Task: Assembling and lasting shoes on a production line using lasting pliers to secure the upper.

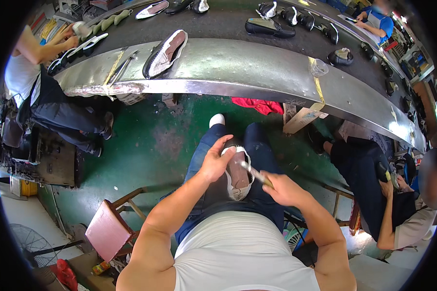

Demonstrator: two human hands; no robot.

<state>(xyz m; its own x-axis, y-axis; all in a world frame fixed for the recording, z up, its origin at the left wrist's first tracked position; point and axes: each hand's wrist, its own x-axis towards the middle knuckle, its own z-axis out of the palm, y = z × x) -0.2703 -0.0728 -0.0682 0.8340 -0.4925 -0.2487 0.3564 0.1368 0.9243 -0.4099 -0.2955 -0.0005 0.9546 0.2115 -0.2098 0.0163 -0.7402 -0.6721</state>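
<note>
Across my lap lies a shoe upper (239, 177), bottom side up, with a brown insole board ringed by a white folded edge. My left hand (215, 161) is closed on its far left side, the thumb over the white rim. In my right hand (285, 189) is a hand tool (258, 175) with a yellowish handle and a greyish-white end. That end is at the right rim of the shoe upper; whether it touches cannot be made out. A similar black shoe upper (166, 53) rests bottom up on the metal bench edge in front of me.
Beyond my knees runs a metal-edged bench (238, 72) with a dark belt (218, 31) carrying several shoes. A clear cup (318, 67) stands on it. People work at left, right and far right. A pink-topped stool (108, 230) and a fan (26, 242) are at lower left.
</note>
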